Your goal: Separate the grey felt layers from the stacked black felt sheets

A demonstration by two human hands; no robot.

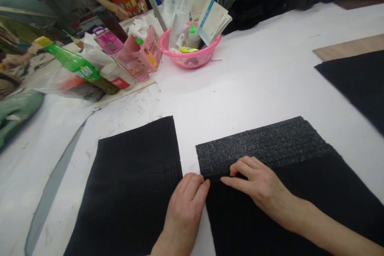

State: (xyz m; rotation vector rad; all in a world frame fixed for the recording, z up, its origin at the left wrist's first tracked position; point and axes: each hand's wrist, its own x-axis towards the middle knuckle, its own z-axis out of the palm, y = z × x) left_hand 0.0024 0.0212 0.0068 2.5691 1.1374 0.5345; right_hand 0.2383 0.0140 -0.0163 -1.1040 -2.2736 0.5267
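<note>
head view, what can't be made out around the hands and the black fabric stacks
- Right fabric stack: near end cut off by the bottom edge; right hand covers part of the seam.
- Left fabric stack: lower corner cut off; left hand hides its edge.
- Green bottle: label blurred.
- Pink basin: small contents unreadable.

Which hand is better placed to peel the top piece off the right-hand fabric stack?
Likely the right hand: its fingers already rest on the right fabric stack, at the edge where black meets the grey band. The left hand only touches that stack's left corner, between it and the left fabric stack.
</note>
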